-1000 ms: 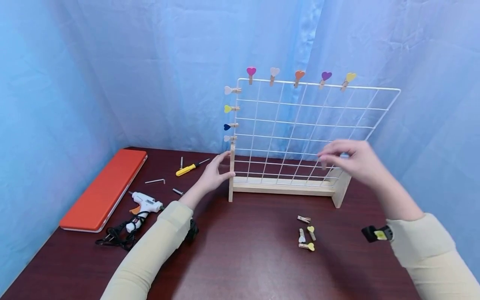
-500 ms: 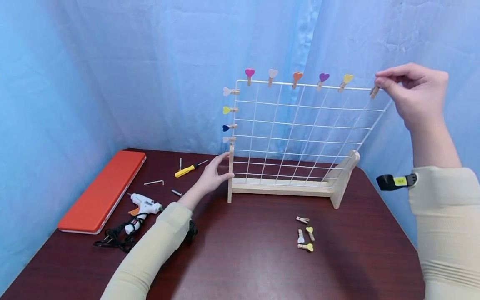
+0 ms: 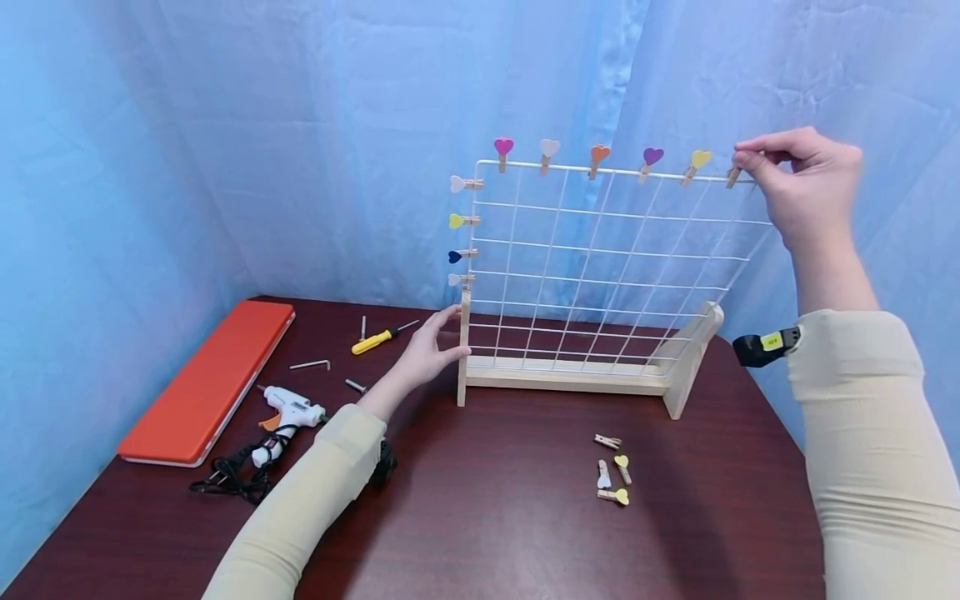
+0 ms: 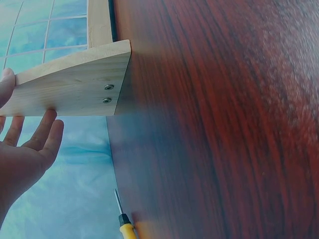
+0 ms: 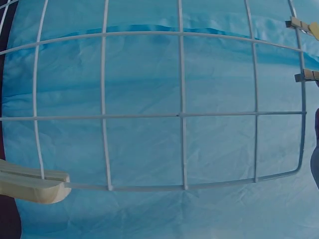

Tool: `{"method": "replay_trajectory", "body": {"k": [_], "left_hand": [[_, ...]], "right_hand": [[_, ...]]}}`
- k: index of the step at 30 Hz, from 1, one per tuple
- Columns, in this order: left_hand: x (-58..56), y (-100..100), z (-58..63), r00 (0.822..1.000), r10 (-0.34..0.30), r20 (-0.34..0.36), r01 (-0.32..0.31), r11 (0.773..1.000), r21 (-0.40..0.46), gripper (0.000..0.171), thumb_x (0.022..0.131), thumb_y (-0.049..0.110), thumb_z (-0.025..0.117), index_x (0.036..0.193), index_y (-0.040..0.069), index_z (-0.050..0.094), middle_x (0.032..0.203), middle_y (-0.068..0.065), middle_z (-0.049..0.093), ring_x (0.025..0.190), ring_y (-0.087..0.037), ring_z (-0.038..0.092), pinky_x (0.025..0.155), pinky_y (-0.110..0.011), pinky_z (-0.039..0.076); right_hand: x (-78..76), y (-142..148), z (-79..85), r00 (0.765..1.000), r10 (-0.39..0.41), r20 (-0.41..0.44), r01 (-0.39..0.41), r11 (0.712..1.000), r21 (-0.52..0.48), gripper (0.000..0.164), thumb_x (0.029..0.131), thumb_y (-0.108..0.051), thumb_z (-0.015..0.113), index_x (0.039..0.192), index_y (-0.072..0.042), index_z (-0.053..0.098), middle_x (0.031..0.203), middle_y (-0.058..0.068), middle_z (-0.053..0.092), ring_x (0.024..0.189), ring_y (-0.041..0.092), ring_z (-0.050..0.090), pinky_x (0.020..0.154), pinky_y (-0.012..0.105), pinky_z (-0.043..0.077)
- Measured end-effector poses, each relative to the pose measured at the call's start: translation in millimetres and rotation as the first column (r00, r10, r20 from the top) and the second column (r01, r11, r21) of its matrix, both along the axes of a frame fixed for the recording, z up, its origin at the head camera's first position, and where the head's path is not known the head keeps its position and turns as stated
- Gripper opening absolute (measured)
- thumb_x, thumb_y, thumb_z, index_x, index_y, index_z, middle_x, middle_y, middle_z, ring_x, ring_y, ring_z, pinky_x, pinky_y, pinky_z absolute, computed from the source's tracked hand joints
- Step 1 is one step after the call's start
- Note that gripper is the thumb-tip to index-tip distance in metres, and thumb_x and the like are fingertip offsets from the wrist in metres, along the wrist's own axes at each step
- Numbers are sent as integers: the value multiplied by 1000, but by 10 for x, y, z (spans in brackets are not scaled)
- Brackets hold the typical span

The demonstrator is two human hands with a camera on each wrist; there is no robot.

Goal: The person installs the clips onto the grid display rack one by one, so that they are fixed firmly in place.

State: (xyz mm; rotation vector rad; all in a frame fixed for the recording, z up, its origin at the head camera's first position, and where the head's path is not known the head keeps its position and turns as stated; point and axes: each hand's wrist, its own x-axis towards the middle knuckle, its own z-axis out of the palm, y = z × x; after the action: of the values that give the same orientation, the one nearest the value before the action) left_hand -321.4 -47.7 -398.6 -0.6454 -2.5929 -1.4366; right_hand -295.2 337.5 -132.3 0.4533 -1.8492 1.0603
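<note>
A white wire grid [image 3: 622, 172] stands upright in a wooden stand [image 3: 562, 383]. My left hand [image 3: 426, 354] grips the stand's left side panel [image 4: 79, 89], thumb at the front edge and fingers behind. High at the right, my right hand [image 3: 813, 179] pinches a small wooden clothespin [image 3: 732, 177] at the grid's top wire; the fingertips cover its upper end. In the right wrist view this clothespin [image 5: 309, 75] sits across the wire. Several heart clothespins, such as an orange one [image 3: 599, 152], line the top wire, and others, including a navy one [image 3: 455, 257], the left side.
Several loose clothespins [image 3: 622, 469] lie on the dark red table [image 3: 480, 517] before the stand. To the left are a red-orange case [image 3: 213, 379], a white glue gun [image 3: 292, 408] with its cord, a yellow screwdriver [image 3: 372, 342], a hex key [image 3: 310, 363] and bolts [image 3: 356, 386].
My right hand rose from in front of the grid to its top wire with the clothespin, then shifted slightly left along it. The left hand stays on the side panel.
</note>
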Motion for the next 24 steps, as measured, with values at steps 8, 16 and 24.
{"method": "replay_trajectory", "body": {"k": [8, 16, 24], "left_hand": [[19, -3, 21, 1000, -4, 4, 4, 1000, -1, 70, 79, 28, 66, 139, 19, 30, 134, -6, 40, 124, -27, 38, 99, -43, 36], [8, 0, 16, 1000, 4, 10, -4, 1000, -4, 70, 79, 30, 66, 139, 21, 31, 134, -6, 41, 121, -24, 41, 97, -41, 38], [-3, -14, 1, 1000, -3, 8, 3, 1000, 6, 70, 79, 28, 66, 139, 19, 31, 135, -7, 40, 123, -22, 38, 99, -44, 35]], "right_hand": [[-74, 75, -73, 998, -63, 13, 62, 998, 16, 11, 73, -13, 73, 82, -8, 74, 71, -14, 63, 73, 4, 45, 63, 16, 32], [125, 79, -88, 1000, -21, 11, 20, 999, 49, 23, 73, -12, 73, 94, -4, 70, 91, -4, 66, 79, 5, 49, 65, 15, 35], [481, -65, -604, 970, 243, 3, -238, 948, 213, 23, 67, 10, 71, 88, 14, 64, 86, 17, 65, 79, 10, 55, 68, 17, 40]]}}
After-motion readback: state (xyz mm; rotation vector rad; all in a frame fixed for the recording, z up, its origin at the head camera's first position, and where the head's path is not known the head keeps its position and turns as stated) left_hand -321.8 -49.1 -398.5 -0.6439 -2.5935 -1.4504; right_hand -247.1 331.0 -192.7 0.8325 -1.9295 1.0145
